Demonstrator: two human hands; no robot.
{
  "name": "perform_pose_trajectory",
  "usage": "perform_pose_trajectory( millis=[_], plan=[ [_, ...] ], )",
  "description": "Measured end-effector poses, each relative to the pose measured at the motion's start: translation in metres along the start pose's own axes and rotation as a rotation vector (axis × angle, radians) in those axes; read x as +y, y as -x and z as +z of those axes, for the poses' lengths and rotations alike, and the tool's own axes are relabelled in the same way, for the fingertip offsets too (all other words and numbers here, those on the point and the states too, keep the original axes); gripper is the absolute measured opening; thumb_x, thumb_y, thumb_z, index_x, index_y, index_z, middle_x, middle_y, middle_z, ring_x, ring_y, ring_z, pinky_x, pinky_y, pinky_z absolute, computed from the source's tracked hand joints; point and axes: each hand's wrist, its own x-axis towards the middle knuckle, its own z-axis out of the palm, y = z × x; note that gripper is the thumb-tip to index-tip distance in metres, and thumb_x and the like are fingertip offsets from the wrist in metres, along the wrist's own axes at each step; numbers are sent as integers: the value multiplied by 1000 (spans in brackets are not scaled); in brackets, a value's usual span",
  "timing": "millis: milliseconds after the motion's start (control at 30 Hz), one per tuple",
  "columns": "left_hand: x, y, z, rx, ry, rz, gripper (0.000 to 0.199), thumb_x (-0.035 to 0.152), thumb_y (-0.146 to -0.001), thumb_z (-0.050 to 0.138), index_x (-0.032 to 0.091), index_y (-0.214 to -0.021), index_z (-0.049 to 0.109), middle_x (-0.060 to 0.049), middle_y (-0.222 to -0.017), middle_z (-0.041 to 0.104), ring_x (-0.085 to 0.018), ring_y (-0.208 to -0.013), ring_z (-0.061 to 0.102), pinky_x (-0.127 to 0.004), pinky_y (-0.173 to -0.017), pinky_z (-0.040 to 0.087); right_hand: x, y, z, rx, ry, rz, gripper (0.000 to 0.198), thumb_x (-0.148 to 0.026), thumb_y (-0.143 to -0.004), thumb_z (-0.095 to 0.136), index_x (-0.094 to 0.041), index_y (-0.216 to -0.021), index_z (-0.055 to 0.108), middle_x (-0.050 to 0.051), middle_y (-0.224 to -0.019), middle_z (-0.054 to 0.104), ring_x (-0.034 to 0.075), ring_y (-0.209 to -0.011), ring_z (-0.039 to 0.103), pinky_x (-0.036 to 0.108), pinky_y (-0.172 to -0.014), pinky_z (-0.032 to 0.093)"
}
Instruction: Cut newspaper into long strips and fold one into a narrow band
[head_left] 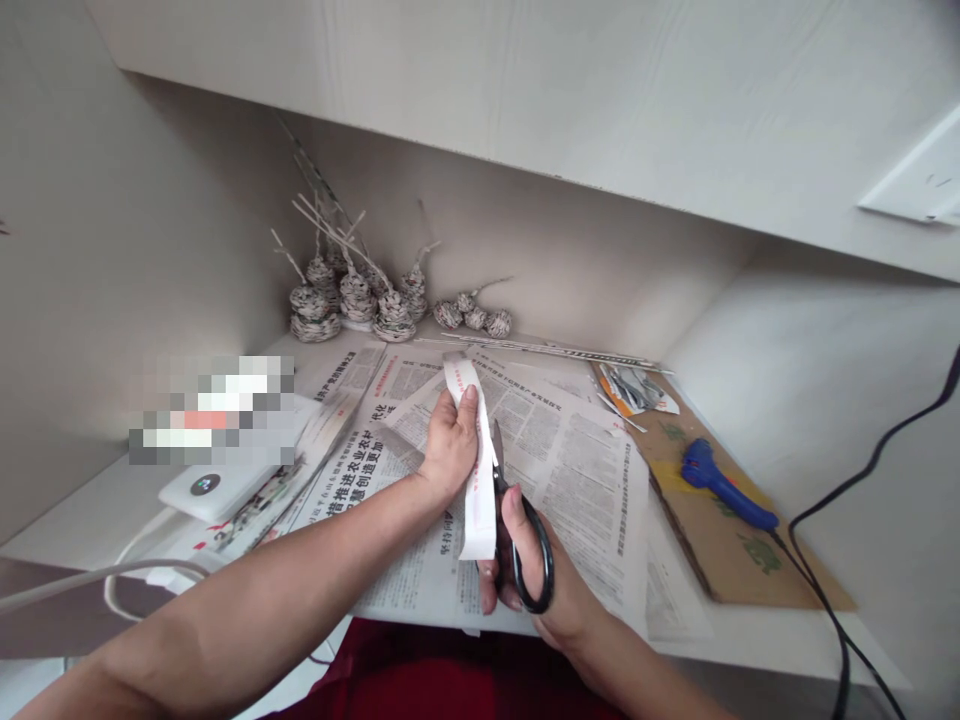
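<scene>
Head view: the white desk [67, 520] is the biggest thing; sheets of newspaper [570, 470] lie over its middle, and brown cardboard [735, 560] lies on the right; a bunch of woven round-bellied shapes [315, 315] stands at the back left, with thin stems poking up; a white box [214, 490] with a round dark spot sits on the left; a blue glue gun [727, 490] lies on the cardboard; the left hand [452, 440] is over the newspaper, and its grip is clamped on a white paper strip [480, 500], with the thumb on top near the far end; the right hand [536, 550] has its grip wrapped round the loops of black scissors [546, 575]; the blades point forward, just beside the strip's right edge, and I cannot tell if they touch it; the strip is above the newspaper, with its near end loose; it looks very light, thin and bendy, not slippery, and it could crease or rip if pulled hard; the best hold seems to be a flat pinch near the far end, away from the blades.
</scene>
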Motion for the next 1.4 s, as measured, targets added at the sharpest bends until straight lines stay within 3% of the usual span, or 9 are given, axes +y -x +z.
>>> perform_pose_trajectory(
  millis=[200,433,633,800,1033,1267,1400],
  plan=[
    [2,7,2,-25,20,-5,39,56,-95,56,18,-104,62,-6,-92,70,-22,-89,65,-34,-86,50,-5,-11,-1,17,7,-74,64,-79,-93,43,-19,-72,54,-4,-48,53,9,-38,54,20,-38,29],
    [4,6,3,13,90,-69,30,47,-94,61,18,-100,65,-4,-92,70,-20,-88,63,-30,-85,48,-4,-10,3,97,120,-72,66,-85,-90,40,-23,-72,52,-5,-37,48,10,-30,41,23,-36,28],
    [3,-2,3,-8,242,-260,33,53,-90,66,20,-87,62,2,-65,61,-15,-58,56,-28,-60,48,-14,-3,-6,94,160,-16,66,-86,-86,44,-23,-68,51,-5,-37,47,11,-30,42,24,-36,29],
    [6,-26,-4,-32,363,-388,41,58,-86,68,18,-81,62,0,-61,59,-14,-49,54,-27,-49,45,-12,9,-24,14,181,69,64,-83,-81,58,-21,-66,50,-7,-45,47,8,-29,42,21,-33,30],
    [3,-23,-7,65,306,-285,34,52,-89,70,20,-82,63,6,-53,51,-11,-44,42,-25,-46,37,-4,17,-26,-56,187,24,63,-81,-87,52,-21,-68,53,-4,-45,51,10,-33,47,22,-34,32],
    [0,-5,0,78,175,-129,37,57,-90,66,21,-88,62,2,-67,59,-14,-61,54,-26,-60,45,-3,6,-15,-50,97,23,67,-83,-89,43,-21,-86,68,0,-54,57,17,-46,55,30,-49,45],
    [0,-4,-1,76,121,-84,39,59,-91,63,20,-88,61,-1,-74,63,-18,-70,59,-29,-69,48,-7,-3,-8,-18,147,-63,65,-81,-92,39,-25,-96,71,2,-63,63,23,-65,64,35,-64,51]
  ],
)
